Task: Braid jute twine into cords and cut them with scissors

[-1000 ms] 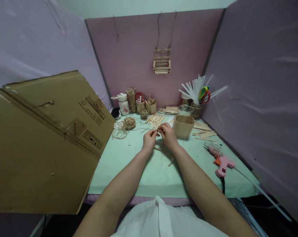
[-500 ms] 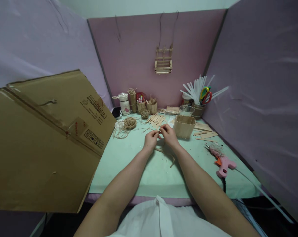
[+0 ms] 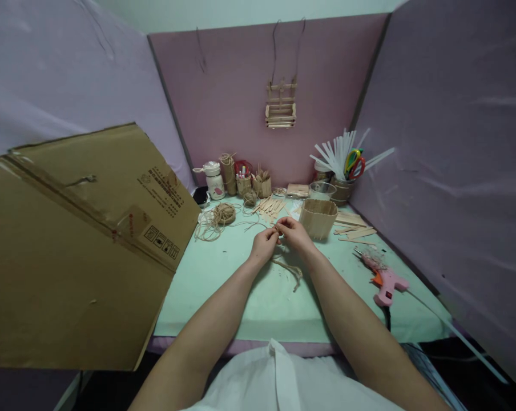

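Note:
My left hand (image 3: pixel 264 244) and my right hand (image 3: pixel 294 233) meet over the middle of the table, both with fingers pinched together on twine. A braided-looking length of the twine (image 3: pixel 289 266) hangs from under the hands and lies on the green cloth towards me. The bit between the fingertips is too small to make out. Just right of my right hand stands a box of wooden craft sticks (image 3: pixel 318 219), open at the top. Behind the hands lie loose craft sticks (image 3: pixel 270 209). To the left sits a ball of twine (image 3: pixel 224 214) with loose strands beside it.
A pink glue gun (image 3: pixel 386 282) lies at the right, its cord and glue stick reaching over the table edge. A large cardboard sheet (image 3: pixel 91 245) leans in from the left. Along the back stand a white bottle (image 3: pixel 215 181), stick-covered cups and a holder (image 3: pixel 342 191) with scissors and glue sticks.
Both hands stay pinched close together, with small finger movements; the left has shifted slightly right. The hanging end of twine has moved a little. The view has shifted slightly.

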Available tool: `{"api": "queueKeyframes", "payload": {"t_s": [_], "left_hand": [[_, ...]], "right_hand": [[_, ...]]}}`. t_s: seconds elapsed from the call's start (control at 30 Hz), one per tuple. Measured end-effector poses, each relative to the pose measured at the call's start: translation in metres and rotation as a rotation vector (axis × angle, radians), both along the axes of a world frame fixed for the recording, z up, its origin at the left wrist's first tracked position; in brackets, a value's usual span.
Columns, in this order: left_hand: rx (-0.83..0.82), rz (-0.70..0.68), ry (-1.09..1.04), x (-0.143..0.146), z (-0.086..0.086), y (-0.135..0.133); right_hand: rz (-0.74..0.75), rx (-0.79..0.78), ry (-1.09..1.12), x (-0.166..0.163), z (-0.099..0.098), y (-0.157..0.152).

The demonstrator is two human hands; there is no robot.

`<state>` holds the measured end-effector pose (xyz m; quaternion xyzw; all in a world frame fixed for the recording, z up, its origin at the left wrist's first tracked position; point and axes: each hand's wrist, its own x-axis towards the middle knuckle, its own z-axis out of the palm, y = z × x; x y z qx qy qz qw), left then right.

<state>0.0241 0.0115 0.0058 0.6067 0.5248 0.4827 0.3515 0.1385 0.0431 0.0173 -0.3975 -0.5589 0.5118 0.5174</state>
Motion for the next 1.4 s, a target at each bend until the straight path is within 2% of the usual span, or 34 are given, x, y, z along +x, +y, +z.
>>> {"api": "queueKeyframes", "payload": {"t_s": [0.13,0.37,0.87,1.17,1.4], "left_hand": [[-0.022,0.01,-0.05,0.0,0.0,0.001],[0.014,0.139,-0.145,-0.001,-0.002,0.003],[-0.036,0.258,-0.34,-0.001,-0.002,0.006],[0.015,0.241,-0.358,-0.001,-0.004,0.008],[-0.078,0.222,-0.445,0.0,-0.002,0.008]], "right_hand": [[-0.06,0.031,0.031,-0.001,-0.001,0.0],[-0.199,0.261,-0.132,-0.005,0.0,-0.004],[-0.235,0.411,-0.282,-0.011,-0.006,-0.011],[-0.264,0.33,-0.272,-0.013,-0.007,-0.01],[-0.247,0.378,-0.235,-0.014,-0.003,-0.014]]}}
